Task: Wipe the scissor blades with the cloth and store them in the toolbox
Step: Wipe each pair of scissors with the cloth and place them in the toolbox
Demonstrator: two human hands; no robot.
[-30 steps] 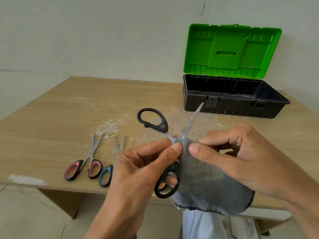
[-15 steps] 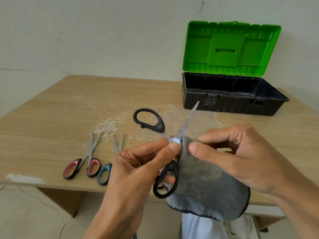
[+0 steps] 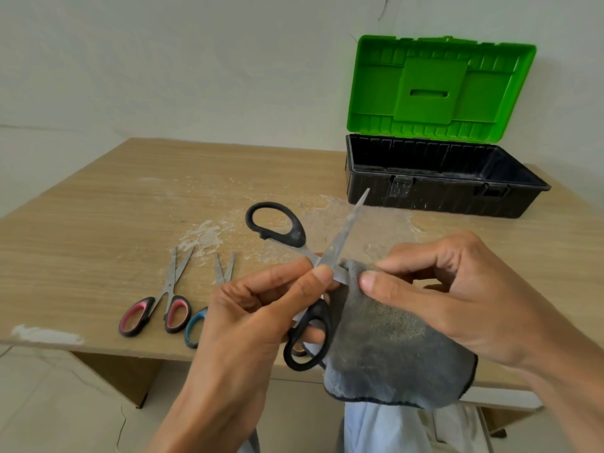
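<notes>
My left hand (image 3: 258, 308) pinches the black-handled scissors (image 3: 291, 230) near the pivot; the scissors are spread wide, one blade pointing up and right toward the toolbox. My right hand (image 3: 451, 289) grips a grey cloth (image 3: 385, 351) folded around the other blade, which is hidden inside it. The toolbox (image 3: 529, 194) is black with an upright green lid (image 3: 438, 86), open at the table's back right. Its inside looks bare as far as I can see.
Pink-handled scissors (image 3: 153, 308) and blue-handled scissors (image 3: 209, 299) lie on the wooden table (image 3: 98, 223) near its front edge, left of my hands. White dust patches mark the tabletop. A white wall stands behind the table.
The cloth has slid closer to the pivot along the hidden blade. Both hands stay in nearly the same place.
</notes>
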